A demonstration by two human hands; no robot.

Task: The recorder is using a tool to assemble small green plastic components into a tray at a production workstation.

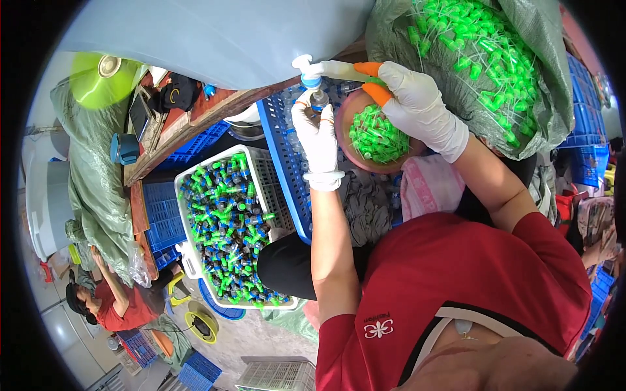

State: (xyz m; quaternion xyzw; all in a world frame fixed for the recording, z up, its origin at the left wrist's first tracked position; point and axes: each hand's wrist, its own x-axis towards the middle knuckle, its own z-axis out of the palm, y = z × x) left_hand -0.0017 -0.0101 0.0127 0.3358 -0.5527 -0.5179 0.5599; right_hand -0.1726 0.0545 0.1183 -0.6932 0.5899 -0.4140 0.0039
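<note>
From where I'm standing, the gloved left hand (317, 140) is holding a small bottle (319, 100) upright just below a white tap (302, 63) beside the big grey-blue tank (222, 42), its fingers grasping the bottle's body. The gloved right hand (422, 111), wearing orange finger covers, is pointing one long finger toward the tap; a bit of green is showing between its fingers, but I cannot tell whether they are gripping it. Under that hand a pink bowl (346, 133) is holding green stemmed pieces (378, 135), and more are filling a grey-green sack (391, 42) beyond. A blue basket (282, 166) is sitting beneath the left hand, and beside it a white basket (274, 186) is brimming with green-topped bottles (228, 228).
</note>
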